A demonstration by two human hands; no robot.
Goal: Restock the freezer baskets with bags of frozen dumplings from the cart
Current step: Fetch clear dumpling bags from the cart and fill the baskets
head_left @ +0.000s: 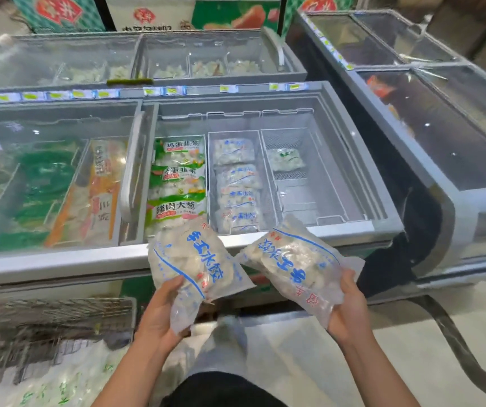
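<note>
Each hand, left (159, 315) and right (350, 309), gripped a dumpling bag (194, 265) (297, 265); beyond them, the right basket (324, 183) held one bag.

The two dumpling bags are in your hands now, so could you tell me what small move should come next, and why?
Probably lower the bag in the right hand into the right basket, which holds only one bag while the middle basket looks nearly full. The freezer is open there, and the left hand holds a second bag.
</note>
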